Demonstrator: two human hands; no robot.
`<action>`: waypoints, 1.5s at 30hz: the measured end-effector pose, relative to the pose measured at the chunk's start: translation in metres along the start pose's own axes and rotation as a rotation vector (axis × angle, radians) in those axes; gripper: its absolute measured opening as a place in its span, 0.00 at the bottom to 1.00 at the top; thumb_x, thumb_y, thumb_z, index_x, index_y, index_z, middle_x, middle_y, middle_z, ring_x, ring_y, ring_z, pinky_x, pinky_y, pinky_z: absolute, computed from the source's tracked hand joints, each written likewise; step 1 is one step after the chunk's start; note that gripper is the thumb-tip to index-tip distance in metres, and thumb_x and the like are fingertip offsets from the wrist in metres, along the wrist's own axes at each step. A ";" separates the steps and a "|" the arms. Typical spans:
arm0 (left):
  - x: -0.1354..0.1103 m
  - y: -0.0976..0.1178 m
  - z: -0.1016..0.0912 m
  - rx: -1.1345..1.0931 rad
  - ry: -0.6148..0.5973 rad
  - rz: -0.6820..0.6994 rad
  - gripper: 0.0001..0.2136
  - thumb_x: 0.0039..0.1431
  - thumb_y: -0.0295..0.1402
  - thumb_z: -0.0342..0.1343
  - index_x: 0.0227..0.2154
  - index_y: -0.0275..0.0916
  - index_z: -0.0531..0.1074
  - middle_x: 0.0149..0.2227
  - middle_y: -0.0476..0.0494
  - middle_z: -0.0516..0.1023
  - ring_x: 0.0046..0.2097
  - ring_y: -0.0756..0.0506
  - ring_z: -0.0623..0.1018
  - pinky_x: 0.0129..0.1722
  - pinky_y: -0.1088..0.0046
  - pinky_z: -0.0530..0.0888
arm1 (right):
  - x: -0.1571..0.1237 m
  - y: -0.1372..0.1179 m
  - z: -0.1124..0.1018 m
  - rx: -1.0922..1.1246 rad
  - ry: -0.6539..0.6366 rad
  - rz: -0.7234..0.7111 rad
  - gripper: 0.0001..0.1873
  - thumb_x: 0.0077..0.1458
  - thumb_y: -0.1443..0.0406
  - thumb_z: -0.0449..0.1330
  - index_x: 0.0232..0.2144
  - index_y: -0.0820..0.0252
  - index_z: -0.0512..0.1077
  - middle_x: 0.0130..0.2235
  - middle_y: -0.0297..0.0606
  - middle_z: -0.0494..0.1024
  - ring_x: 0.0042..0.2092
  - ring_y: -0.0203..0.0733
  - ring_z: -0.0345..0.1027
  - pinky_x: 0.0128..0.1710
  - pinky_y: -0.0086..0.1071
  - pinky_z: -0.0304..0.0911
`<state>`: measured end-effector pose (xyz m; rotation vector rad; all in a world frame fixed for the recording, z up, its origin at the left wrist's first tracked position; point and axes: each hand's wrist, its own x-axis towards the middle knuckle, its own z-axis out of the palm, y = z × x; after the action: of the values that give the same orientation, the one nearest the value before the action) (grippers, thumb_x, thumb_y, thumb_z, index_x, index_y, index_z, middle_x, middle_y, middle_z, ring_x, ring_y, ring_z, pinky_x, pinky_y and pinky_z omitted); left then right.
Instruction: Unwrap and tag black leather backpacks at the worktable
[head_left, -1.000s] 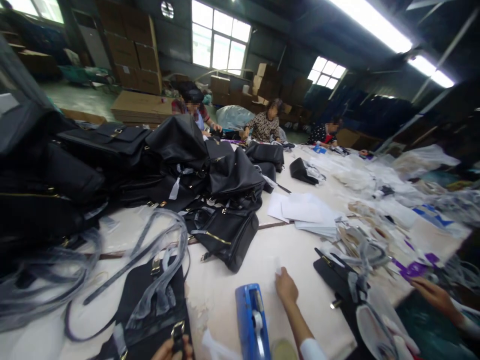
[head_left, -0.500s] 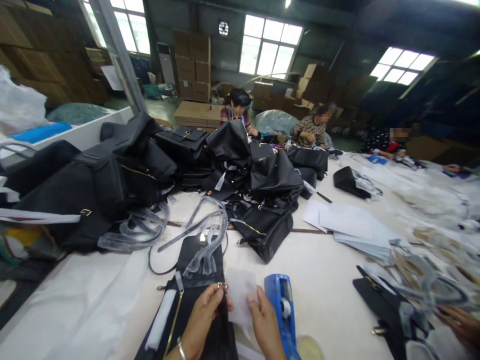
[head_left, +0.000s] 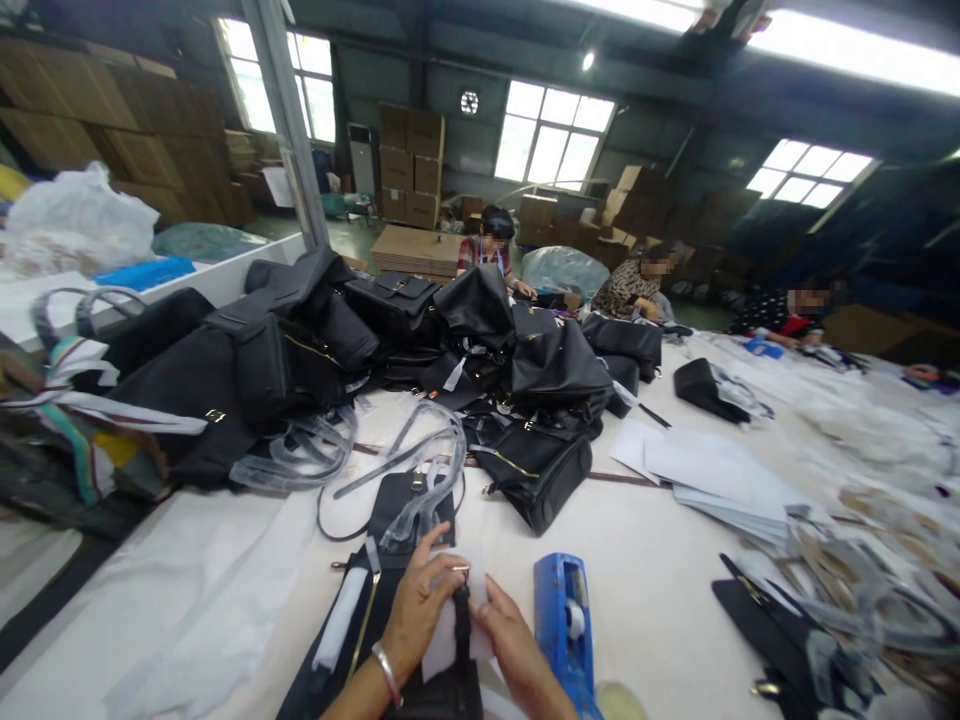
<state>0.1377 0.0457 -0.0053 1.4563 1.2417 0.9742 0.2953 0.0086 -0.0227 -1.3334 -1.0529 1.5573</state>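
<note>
A flat black bag [head_left: 409, 505] lies in front of me on the white table [head_left: 652, 600], its straps wrapped in clear plastic. My left hand [head_left: 420, 605] and my right hand [head_left: 506, 640] meet over the bag's near end. Both pinch a white sheet [head_left: 442, 640] folded around a black strap with a metal buckle [head_left: 463, 610]. A bracelet sits on my left wrist. A blue tape dispenser [head_left: 562, 625] stands just right of my right hand.
A heap of black bags [head_left: 315, 340] fills the table's middle and left. White paper sheets [head_left: 705, 465] and loose packaging lie to the right. A black bag [head_left: 772, 635] lies at the near right. Three people sit at the far end. Cardboard boxes stand behind.
My right hand came back from the bare table with the white sheet and joined my left hand at the strap. The view swung left, and the sheet now wraps the buckle.
</note>
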 end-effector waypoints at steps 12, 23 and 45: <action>-0.023 0.000 0.017 -0.850 -0.065 -0.494 0.26 0.54 0.43 0.59 0.51 0.30 0.68 0.46 0.29 0.77 0.46 0.37 0.77 0.46 0.64 0.71 | -0.004 0.015 0.009 0.139 -0.089 -0.098 0.28 0.51 0.51 0.60 0.51 0.60 0.68 0.46 0.43 0.76 0.48 0.50 0.69 0.52 0.43 0.61; -0.007 0.004 0.026 -0.493 -0.117 -0.327 0.21 0.54 0.48 0.56 0.41 0.35 0.76 0.36 0.42 0.79 0.37 0.43 0.75 0.43 0.68 0.71 | -0.001 -0.034 -0.019 -0.602 0.177 -0.389 0.17 0.56 0.60 0.57 0.49 0.50 0.69 0.50 0.37 0.73 0.53 0.45 0.66 0.53 0.34 0.61; -0.020 -0.003 0.045 -0.421 -0.117 -0.300 0.20 0.58 0.46 0.53 0.45 0.35 0.75 0.37 0.41 0.79 0.40 0.43 0.75 0.43 0.70 0.70 | -0.006 -0.029 -0.023 -0.504 0.205 -0.276 0.06 0.59 0.62 0.53 0.34 0.55 0.69 0.35 0.33 0.75 0.39 0.39 0.69 0.39 0.28 0.62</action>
<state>0.1769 0.0189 -0.0185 0.9538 1.0541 0.8673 0.3201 0.0139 0.0047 -1.5575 -1.4847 0.9608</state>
